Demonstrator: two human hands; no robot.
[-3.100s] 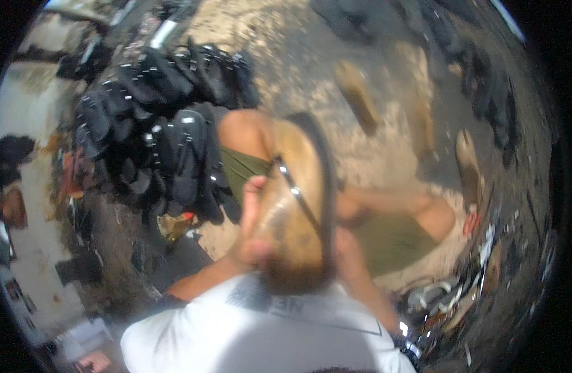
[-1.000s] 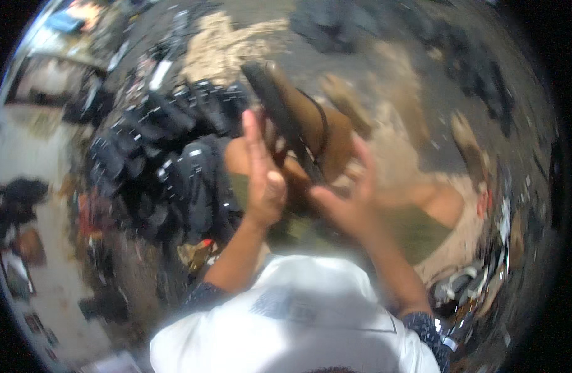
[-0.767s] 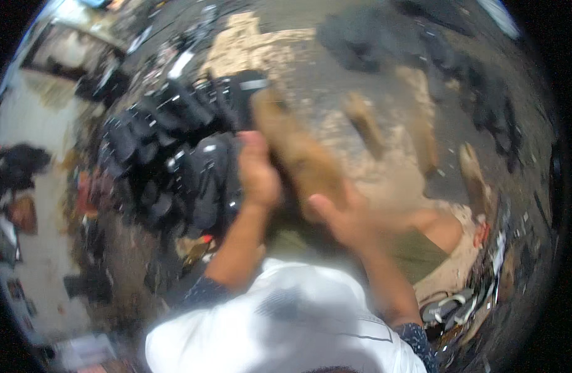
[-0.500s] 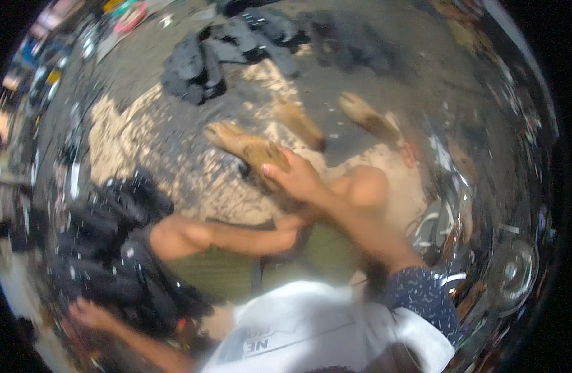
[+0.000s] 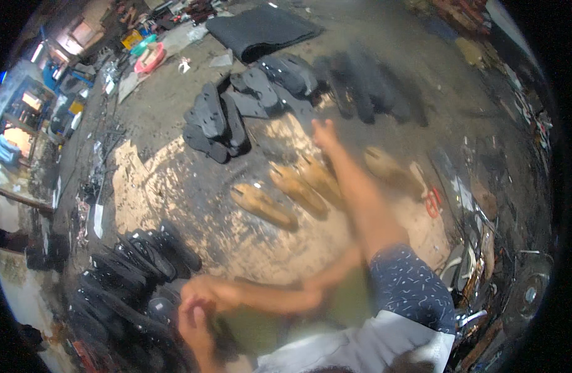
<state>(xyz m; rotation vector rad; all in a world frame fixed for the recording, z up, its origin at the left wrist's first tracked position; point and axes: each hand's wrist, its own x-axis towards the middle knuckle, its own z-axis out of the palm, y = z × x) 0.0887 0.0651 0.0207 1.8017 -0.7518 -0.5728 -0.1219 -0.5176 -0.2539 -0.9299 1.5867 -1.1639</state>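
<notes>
My right hand [image 5: 325, 135] reaches forward with two fingers apart, near the dark grey sandal soles [image 5: 292, 102] at the back; nothing shows in it. Nearer to me, several tan, foot-shaped shoe lasts [image 5: 264, 206] lie on the sheet, each with a notch at its toe end. The rightmost last [image 5: 392, 168] is blurred. My left hand [image 5: 196, 320] is beside my bent knee, next to a pile of black sandals [image 5: 133, 267]. Blur hides how its fingers are set, and I cannot tell whether they hold anything.
A worn tan sheet [image 5: 143, 180] covers the floor before me. More dark soles [image 5: 214, 121] lie ahead, with a folded black sheet [image 5: 261, 28] behind them. Red-handled scissors [image 5: 433, 202] lie at the right. A pink basin [image 5: 150, 57] stands far left.
The shoe last that my right hand held is released and lies among the others. My right hand has moved forward and right; my left hand has come up from lower left to my knee.
</notes>
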